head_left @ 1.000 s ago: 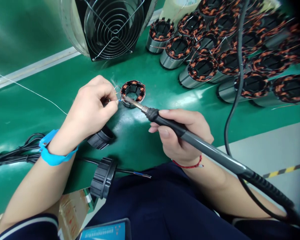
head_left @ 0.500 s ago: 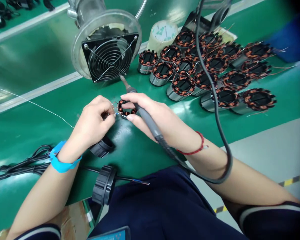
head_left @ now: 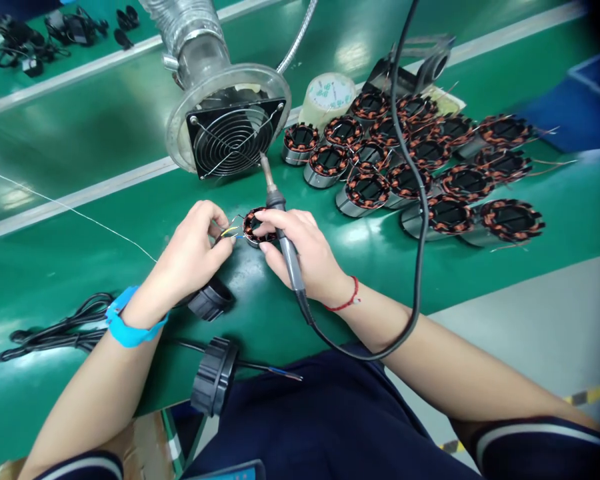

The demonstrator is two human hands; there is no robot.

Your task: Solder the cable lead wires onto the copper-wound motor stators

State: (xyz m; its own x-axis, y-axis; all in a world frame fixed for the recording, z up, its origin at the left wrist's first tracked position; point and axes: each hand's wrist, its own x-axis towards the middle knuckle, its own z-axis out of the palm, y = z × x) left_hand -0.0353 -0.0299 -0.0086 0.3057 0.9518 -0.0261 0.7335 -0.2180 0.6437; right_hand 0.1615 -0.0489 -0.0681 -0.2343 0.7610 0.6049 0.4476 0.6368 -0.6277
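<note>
Our left hand (head_left: 195,257) pinches wire leads (head_left: 230,230) beside the stator (head_left: 258,227); right hand (head_left: 305,260) grips the soldering iron (head_left: 276,198); tape-roll (head_left: 329,93) print illegible.

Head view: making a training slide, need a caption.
Left hand pinches wires at a stator; right hand holds soldering iron.

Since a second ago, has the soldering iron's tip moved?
Yes. The soldering iron tip left the stator rim and now points up toward the fan guard.
</note>
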